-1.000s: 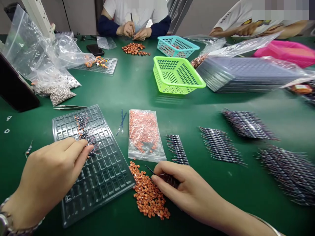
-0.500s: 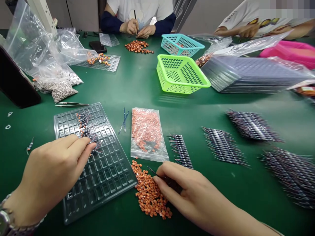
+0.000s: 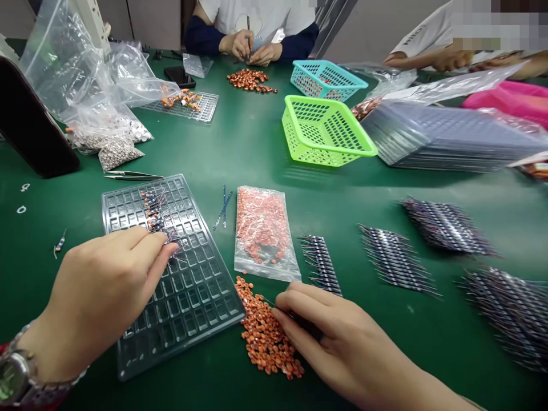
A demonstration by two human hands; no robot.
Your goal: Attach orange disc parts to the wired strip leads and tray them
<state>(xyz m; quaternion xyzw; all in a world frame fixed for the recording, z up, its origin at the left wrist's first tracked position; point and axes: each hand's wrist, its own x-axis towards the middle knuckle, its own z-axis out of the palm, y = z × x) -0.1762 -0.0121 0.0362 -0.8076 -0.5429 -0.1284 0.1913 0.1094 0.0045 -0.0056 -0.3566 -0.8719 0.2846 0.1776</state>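
Observation:
My left hand [image 3: 113, 279] is closed in a pinch over the clear compartment tray [image 3: 188, 302]. Its thumb and forefinger grip the near end of a row of small wired parts [image 3: 154, 208] with orange ends and fine leads, lying across the tray. Fingers hide the exact spot of the grip. My right hand [image 3: 329, 331] is closed around slim dark tweezers, mostly covered by the hand. The thin tip of the tweezers [image 3: 269, 301] points at the pile of small orange caps [image 3: 269, 337] beside the tray's right edge.
A bag of orange caps [image 3: 261, 228] lies beyond the pile. Bundled wired parts [image 3: 398, 260] lie to the right. Further back are a green basket [image 3: 329, 154], a blue basket [image 3: 327, 88] and stacked trays [image 3: 466, 137]. A phone [image 3: 36, 120] stands at left. Two people sit opposite.
The whole view has shifted slightly, so things on the table appear further right. My left hand keeps its pinch; the tweezers' tip has dipped slightly toward the orange caps.

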